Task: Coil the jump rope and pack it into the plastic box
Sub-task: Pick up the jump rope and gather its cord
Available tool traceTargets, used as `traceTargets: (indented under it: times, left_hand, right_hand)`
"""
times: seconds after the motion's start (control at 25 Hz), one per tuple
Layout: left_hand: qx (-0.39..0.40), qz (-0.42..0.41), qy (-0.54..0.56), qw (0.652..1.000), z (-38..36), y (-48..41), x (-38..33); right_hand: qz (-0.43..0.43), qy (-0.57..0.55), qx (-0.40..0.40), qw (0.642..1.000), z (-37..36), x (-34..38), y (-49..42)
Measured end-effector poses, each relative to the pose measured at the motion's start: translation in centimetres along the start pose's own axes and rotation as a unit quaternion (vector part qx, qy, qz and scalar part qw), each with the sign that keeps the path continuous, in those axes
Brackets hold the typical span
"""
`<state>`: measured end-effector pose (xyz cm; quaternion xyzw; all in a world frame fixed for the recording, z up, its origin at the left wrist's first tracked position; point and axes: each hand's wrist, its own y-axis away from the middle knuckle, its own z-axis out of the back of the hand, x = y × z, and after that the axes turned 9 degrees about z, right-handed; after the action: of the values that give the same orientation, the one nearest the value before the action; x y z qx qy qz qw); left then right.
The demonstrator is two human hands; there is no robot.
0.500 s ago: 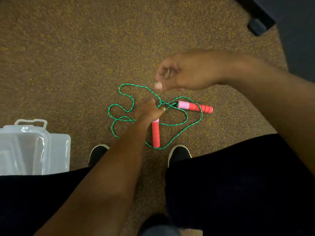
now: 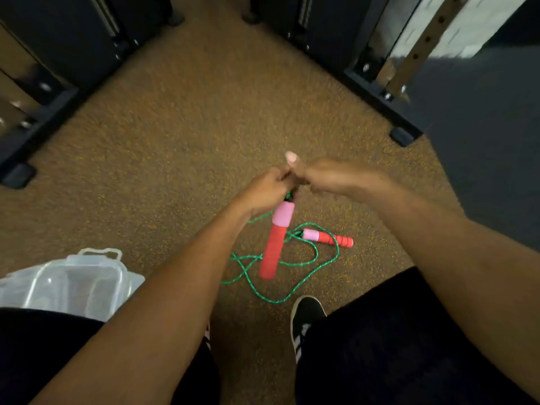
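Rope (image 2: 298, 285) pinched by both hands (image 2: 267, 190) (image 2: 324, 175); plastic box (image 2: 73, 283) holds nothing.

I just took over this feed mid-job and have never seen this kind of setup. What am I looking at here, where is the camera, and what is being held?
There is no machine: a person works with bare hands, and the single camera sits on their head, looking forward and down. The left hand grips the green rope just above one red and pink handle, which hangs below it. The right hand meets it at the same spot; whether it pinches the rope is hidden by blur. The second handle and the loose loops lie on the brown speckled floor. The clear plastic box sits at lower left, beside the person's leg. Dark equipment frames stand farther back.
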<state>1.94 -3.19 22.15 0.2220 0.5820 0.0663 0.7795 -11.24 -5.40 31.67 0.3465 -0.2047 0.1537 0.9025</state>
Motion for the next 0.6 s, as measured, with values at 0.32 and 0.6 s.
traceTargets:
  times: [0.32, 0.6]
  left_hand:
    - [0.062, -0.169, -0.122, 0.976, 3.2, 14.2, -12.5]
    - [0.247, 0.148, -0.671, 0.683, 2.2, 14.5, -1.8]
  right_hand:
    - [0.137, -0.527, -0.156, 0.824, 3.5, 6.3, 8.7]
    - [0.303, -0.670, -0.099, 0.670, 8.0, 6.7, 11.8]
